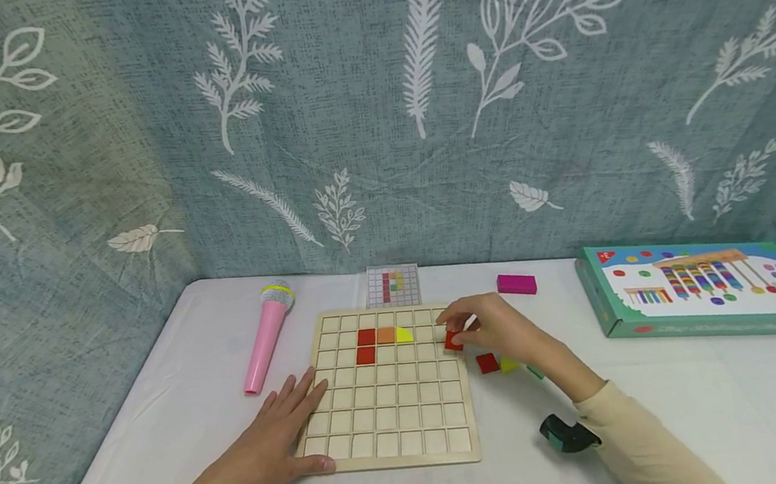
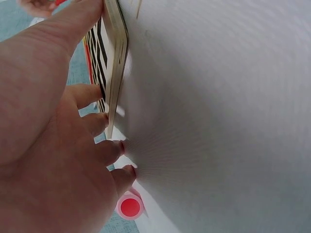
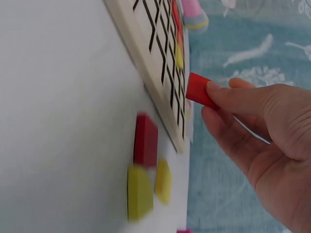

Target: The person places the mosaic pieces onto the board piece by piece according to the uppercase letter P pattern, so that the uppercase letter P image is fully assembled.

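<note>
A wooden grid board (image 1: 411, 460) lies on the white table. On it sit a red square block (image 1: 366, 337), another red one (image 1: 365, 355) just below, an orange square (image 1: 386, 335) and a yellow piece (image 1: 403, 335) with a curved side. My left hand (image 1: 270, 444) rests at the board's left edge, fingers spread and thumb at the near corner. With thumb and fingers, my right hand (image 1: 504, 328) pinches a red square block (image 3: 198, 89) over the board's right edge. Beside that edge lie a loose red block (image 3: 146, 141), yellow blocks (image 3: 139, 193) and a green piece (image 1: 535, 372).
A pink toy microphone (image 1: 265, 342) lies left of the board. Behind the board is a pattern card (image 1: 392, 285) with a coloured grid. A magenta block (image 1: 516, 284) stands at the back right, with a green toy box (image 1: 712, 287) farther right.
</note>
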`<action>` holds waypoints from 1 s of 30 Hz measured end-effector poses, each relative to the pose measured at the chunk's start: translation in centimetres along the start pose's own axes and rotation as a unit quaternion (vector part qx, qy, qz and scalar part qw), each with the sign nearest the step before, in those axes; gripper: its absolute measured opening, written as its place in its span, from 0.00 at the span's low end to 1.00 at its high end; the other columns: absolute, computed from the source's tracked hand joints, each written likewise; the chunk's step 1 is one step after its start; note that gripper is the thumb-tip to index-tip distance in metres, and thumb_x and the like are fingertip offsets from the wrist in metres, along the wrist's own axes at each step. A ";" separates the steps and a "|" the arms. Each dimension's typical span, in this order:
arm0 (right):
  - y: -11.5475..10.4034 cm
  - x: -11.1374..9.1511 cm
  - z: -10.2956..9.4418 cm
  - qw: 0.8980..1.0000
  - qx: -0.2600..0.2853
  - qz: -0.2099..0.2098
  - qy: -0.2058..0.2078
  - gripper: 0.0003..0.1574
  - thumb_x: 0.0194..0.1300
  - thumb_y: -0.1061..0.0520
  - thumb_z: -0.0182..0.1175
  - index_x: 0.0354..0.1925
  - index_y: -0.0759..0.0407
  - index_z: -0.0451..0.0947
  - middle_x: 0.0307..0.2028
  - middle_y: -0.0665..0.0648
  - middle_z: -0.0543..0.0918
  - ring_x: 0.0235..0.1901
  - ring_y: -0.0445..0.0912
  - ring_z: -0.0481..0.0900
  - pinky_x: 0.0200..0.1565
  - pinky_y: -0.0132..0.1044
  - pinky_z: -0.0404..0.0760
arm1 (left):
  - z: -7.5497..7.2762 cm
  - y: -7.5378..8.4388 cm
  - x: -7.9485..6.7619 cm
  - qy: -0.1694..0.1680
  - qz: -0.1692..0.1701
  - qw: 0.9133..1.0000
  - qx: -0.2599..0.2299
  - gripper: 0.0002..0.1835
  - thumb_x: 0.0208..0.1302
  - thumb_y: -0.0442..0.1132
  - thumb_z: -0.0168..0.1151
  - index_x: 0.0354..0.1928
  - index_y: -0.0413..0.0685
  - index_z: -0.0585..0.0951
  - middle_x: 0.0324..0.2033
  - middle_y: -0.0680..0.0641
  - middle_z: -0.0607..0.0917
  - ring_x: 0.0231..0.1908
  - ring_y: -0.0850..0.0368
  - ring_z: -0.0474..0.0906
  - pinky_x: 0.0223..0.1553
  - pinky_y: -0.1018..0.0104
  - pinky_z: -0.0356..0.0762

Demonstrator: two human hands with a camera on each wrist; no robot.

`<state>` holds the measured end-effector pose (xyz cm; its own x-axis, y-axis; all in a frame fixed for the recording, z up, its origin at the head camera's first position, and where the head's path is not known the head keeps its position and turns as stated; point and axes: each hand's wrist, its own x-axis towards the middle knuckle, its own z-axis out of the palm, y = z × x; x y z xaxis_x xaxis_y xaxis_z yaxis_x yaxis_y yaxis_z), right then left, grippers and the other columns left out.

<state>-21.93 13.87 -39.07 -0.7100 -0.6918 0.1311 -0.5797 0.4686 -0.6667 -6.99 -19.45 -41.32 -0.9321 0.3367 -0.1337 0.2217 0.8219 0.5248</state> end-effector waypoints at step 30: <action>-4.5 5.7 8.1 0.994 0.081 -0.067 -0.026 0.13 0.62 0.68 0.65 0.46 0.64 0.84 0.39 0.55 0.87 0.39 0.42 0.83 0.43 0.27 0.81 | 0.1 -0.1 -0.1 0.004 0.010 1.000 -0.005 0.56 0.50 0.65 0.68 0.74 0.40 0.59 0.75 0.37 0.52 0.73 0.30 0.43 0.69 0.33 0.43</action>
<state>-20.09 3.33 -41.28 -0.6067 -0.7715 0.1916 -0.5930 0.2787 -0.7555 -6.88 -19.54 -41.49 -0.9300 0.3487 -0.1167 0.2365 0.8103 0.5362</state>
